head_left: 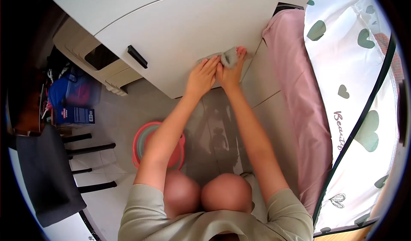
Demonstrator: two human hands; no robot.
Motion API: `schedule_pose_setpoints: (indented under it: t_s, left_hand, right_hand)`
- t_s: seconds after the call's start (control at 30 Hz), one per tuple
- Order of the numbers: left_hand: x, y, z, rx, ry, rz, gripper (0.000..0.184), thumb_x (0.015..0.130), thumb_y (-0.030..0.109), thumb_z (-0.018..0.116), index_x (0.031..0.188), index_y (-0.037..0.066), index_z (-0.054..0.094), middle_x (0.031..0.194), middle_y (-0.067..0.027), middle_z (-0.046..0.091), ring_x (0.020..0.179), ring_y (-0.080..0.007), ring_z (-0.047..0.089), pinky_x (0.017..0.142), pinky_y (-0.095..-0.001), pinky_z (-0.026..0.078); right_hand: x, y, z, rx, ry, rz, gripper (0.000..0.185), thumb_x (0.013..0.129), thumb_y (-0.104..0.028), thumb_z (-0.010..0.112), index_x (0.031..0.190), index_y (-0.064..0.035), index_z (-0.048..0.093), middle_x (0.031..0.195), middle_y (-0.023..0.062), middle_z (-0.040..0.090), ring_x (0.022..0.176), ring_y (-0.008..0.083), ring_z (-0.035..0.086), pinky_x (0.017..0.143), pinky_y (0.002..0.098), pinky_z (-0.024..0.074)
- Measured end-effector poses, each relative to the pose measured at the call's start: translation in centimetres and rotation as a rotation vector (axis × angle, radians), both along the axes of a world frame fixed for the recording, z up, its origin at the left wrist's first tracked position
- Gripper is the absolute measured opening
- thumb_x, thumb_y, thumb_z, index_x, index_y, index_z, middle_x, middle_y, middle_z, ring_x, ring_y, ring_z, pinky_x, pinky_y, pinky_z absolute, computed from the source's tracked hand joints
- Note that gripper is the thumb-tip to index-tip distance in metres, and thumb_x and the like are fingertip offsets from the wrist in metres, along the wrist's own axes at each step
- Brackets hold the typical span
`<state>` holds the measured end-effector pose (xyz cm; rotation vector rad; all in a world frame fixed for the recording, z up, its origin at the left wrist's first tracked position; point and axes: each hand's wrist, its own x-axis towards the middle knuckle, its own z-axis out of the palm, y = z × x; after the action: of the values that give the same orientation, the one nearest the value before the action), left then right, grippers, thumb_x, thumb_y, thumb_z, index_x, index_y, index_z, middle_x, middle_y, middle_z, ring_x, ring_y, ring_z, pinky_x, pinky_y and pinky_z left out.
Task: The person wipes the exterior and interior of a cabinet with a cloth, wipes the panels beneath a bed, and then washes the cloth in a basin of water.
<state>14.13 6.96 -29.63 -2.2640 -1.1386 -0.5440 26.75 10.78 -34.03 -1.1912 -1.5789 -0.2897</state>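
A grey cloth point(230, 58) lies bunched against the lower part of a white cabinet door point(180, 31). My right hand point(231, 75) grips it, with the cloth passing between thumb and fingers. Close beside it, my left hand point(201, 76) rests with fingers stretched out and laid flat over the cloth's left part. The two hands meet at the thumb and fingertips. How much cloth is under the left palm is hidden.
A red-rimmed basin point(135, 149) stands on the tiled floor behind my left forearm. At left are a dark chair point(47, 177), a blue box point(76, 115) and a beige appliance point(70, 35). Pink fabric point(295, 91) and a heart-print cover point(342, 70) line the right. The door has a black handle point(137, 56).
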Motion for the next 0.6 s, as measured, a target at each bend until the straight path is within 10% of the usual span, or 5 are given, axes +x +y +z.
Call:
schedule_pose_setpoints:
  t_s: [0.13, 0.33, 0.6]
  left_hand:
    - [-1.2, 0.3, 2.0, -0.025, -0.075, -0.061, 0.041, 0.083, 0.023, 0.047, 0.12, 0.005, 0.05, 0.135, -0.0025, 0.041, 0.128, -0.014, 0.033, 0.104, -0.0325, 0.027]
    - [-2.7, -0.1, 11.3, 0.178, -0.4, 0.094, 0.049, 0.081, 0.022, 0.05, 0.124, -0.001, 0.043, 0.128, -0.023, 0.041, 0.127, -0.0415, 0.027, 0.104, -0.0531, 0.02]
    - [-6.0, -2.1, -3.7, -0.125, -0.273, 0.199, 0.036, 0.073, 0.023, 0.057, 0.102, 0.0, 0.058, 0.101, -0.0168, 0.057, 0.114, -0.035, 0.043, 0.102, -0.0503, 0.027]
  right_hand:
    - [-1.1, -0.1, 2.9, 0.031, 0.075, 0.072, 0.073, 0.081, -0.032, 0.055, 0.136, 0.0041, 0.023, 0.139, 0.0222, 0.028, 0.131, 0.0436, 0.015, 0.102, 0.0565, 0.0141]
    - [-5.2, -0.1, 18.1, 0.273, -0.056, 0.215, 0.062, 0.079, -0.036, 0.052, 0.135, -0.0162, 0.038, 0.139, 0.0036, 0.037, 0.132, 0.0301, 0.024, 0.094, 0.0462, 0.0263]
    - [-6.7, -1.3, 4.2, 0.162, -0.447, 0.13, 0.045, 0.081, -0.03, 0.049, 0.126, -0.0368, 0.048, 0.138, -0.0053, 0.038, 0.129, 0.0158, 0.031, 0.082, 0.0345, 0.0352]
